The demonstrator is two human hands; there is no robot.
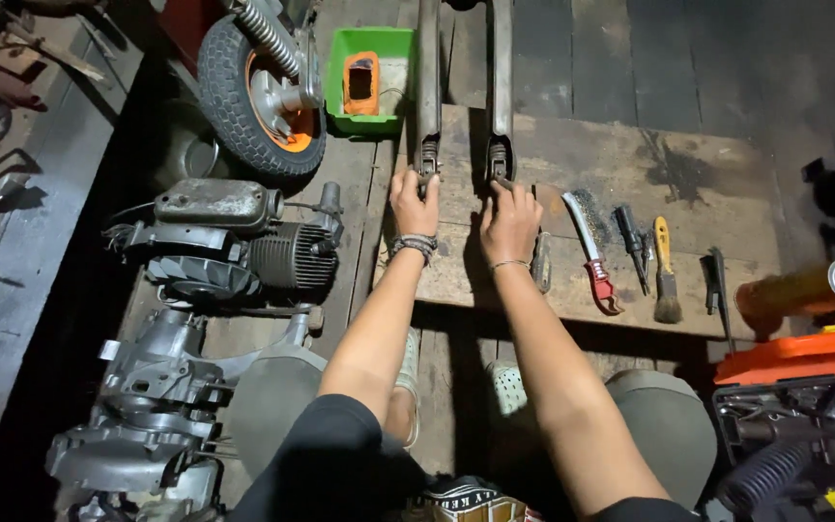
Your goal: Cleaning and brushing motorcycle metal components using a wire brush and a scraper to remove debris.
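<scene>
Head view: left hand and right hand each grip an end of the two long grey metal fork legs at twelve o'clock; next probably steadying them on the worn wooden board.

Arms: bare from the shoulder, black sleeveless top | left hand: stack of dark beaded bracelets at wrist | right hand: one thin metal bangle | legs: grey-green trousers, pale perforated clogs

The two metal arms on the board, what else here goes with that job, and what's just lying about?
In hand:
left hand on the left metal arm
right hand on the right metal arm
wooden board under them

Lying about:
wire brush
paintbrush
wheel
engine
green tray
</scene>
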